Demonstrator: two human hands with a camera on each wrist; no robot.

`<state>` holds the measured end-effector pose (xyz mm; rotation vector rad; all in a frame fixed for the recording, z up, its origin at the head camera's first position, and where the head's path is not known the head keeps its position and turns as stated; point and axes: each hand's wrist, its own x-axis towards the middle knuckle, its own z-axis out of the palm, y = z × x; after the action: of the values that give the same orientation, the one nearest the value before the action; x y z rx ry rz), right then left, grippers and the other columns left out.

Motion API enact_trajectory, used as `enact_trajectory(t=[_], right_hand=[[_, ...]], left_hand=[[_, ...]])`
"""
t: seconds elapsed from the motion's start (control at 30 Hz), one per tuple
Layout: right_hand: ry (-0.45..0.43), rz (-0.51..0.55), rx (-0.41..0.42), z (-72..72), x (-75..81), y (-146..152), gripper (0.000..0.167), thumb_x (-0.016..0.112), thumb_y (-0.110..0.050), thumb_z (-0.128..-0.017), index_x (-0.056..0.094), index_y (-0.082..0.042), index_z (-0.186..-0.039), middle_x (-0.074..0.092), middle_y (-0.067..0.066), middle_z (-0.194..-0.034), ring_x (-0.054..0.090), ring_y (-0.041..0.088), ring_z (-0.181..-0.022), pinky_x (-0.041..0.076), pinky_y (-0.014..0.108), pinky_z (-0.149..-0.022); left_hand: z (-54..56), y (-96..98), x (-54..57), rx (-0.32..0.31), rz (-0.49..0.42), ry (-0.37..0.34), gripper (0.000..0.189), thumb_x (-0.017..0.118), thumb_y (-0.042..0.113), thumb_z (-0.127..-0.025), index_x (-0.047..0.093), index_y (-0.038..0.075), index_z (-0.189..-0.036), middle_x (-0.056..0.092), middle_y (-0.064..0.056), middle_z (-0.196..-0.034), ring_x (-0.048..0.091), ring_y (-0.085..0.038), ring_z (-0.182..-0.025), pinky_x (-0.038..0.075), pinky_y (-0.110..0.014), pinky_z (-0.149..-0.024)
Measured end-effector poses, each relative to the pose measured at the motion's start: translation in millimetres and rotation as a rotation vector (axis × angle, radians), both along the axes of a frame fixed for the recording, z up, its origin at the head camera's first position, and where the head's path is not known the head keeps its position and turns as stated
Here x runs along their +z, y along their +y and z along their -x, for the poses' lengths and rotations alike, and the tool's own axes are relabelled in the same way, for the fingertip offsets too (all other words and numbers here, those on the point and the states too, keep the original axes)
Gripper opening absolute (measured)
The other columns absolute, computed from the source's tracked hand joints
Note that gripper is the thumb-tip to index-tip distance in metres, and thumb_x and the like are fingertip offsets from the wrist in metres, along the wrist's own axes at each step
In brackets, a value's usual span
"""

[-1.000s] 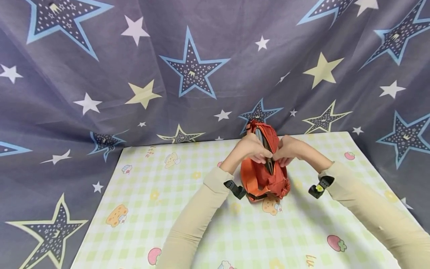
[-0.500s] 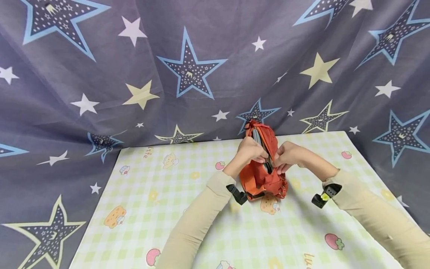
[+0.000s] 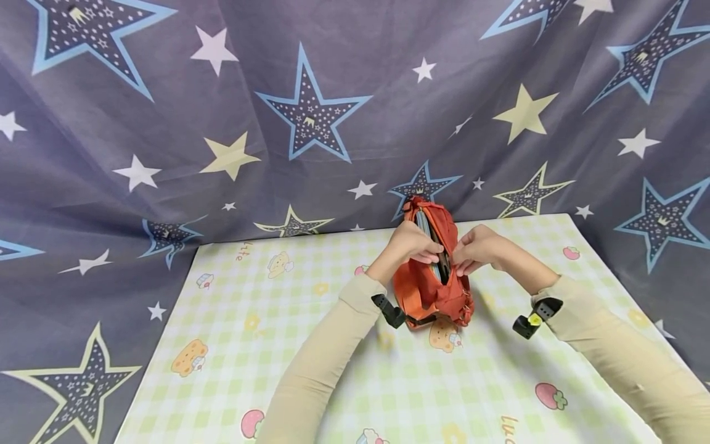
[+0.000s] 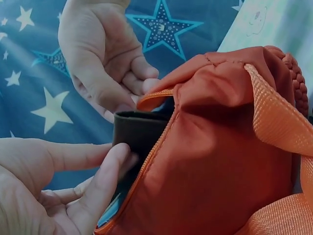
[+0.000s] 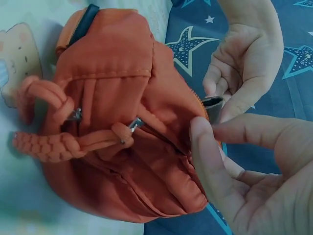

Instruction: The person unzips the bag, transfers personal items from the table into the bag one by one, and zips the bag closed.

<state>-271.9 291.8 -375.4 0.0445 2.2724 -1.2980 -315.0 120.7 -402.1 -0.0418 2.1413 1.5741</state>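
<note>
A red-orange fabric bag (image 3: 452,299) stands on the table's far side, its zipped opening (image 4: 152,149) spread. A dark brown folded wallet (image 4: 137,131) pokes out of that opening, its lower part hidden inside the bag. My left hand (image 3: 413,242) pinches the wallet between thumb and fingers at the opening's left side. Across from it, my right hand (image 3: 478,250) pinches the bag's right edge beside the zipper. In the right wrist view the right hand's thumb (image 5: 208,147) lies against the red cloth, and the wallet's end (image 5: 213,105) shows beyond it.
Orange webbing straps (image 4: 281,115) hang from the bag's side, and braided cord pulls (image 5: 54,147) dangle in front. A green-checked cloth (image 3: 266,370) covers the table. A grey star-patterned curtain (image 3: 333,185) rises directly behind the bag.
My two hands have drawn slightly apart at the opening, the right one shifting toward the bag's outer edge. The gap between them shows more of the bag's inside. The bag stays about where it was.
</note>
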Motion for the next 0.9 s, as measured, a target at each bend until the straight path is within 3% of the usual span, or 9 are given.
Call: enact_trajectory(t=[0.07, 0.2, 0.33, 0.53, 0.9], right_hand=[[0.004, 0.013, -0.006, 0.5, 0.9, 0, 0.015, 0.063, 0.000, -0.089, 0.070, 0.012, -0.096, 0.071, 0.003, -0.066, 0.070, 0.011, -0.062, 0.063, 0.029, -0.068], [-0.011, 0.035, -0.005, 2.0, 2.4, 1, 0.014, 0.065, 0.000, -0.089, 0.070, 0.011, -0.095, 0.071, 0.003, -0.065, 0.070, 0.011, -0.063, 0.062, 0.027, -0.066], [-0.031, 0.041, 0.006, 3.7, 3.0, 2, 0.015, 0.066, -0.001, -0.089, 0.069, 0.011, -0.098, 0.072, 0.002, -0.066, 0.070, 0.010, -0.063, 0.062, 0.026, -0.067], [-0.042, 0.009, 0.029, 6.0, 3.2, 2, 0.020, 0.067, -0.004, -0.090, 0.069, 0.012, -0.102, 0.072, 0.001, -0.067, 0.070, 0.010, -0.065, 0.062, 0.025, -0.068], [-0.034, -0.007, 0.014, 11.9, 6.3, 2, 0.009, 0.066, -0.003, -0.088, 0.068, 0.006, -0.090, 0.071, 0.002, -0.066, 0.070, 0.011, -0.064, 0.063, 0.030, -0.072]], left_hand=[[3.4, -0.8, -1.4, -0.024, -0.021, -0.035, 0.014, 0.082, -0.002, -0.081, 0.072, -0.003, -0.073, 0.068, -0.010, -0.059, 0.065, -0.011, -0.047, 0.055, -0.022, -0.047], [9.1, -2.1, -3.8, -0.085, -0.054, -0.097, 0.011, 0.081, -0.005, -0.081, 0.072, -0.005, -0.074, 0.074, -0.019, -0.071, 0.067, -0.013, -0.049, 0.056, -0.022, -0.049], [12.8, -1.9, -4.6, -0.105, -0.053, -0.112, 0.010, 0.083, -0.006, -0.079, 0.072, -0.007, -0.079, 0.076, -0.025, -0.084, 0.068, -0.014, -0.050, 0.057, -0.023, -0.050], [15.9, -4.1, -2.5, -0.076, -0.042, -0.102, 0.010, 0.081, -0.003, -0.083, 0.073, -0.007, -0.083, 0.076, -0.025, -0.087, 0.069, -0.015, -0.053, 0.059, -0.025, -0.053], [17.0, 0.6, 2.3, -0.043, -0.022, -0.091, 0.010, 0.082, -0.006, -0.080, 0.073, -0.009, -0.085, 0.076, -0.024, -0.084, 0.066, -0.013, -0.049, 0.057, -0.023, -0.050]])
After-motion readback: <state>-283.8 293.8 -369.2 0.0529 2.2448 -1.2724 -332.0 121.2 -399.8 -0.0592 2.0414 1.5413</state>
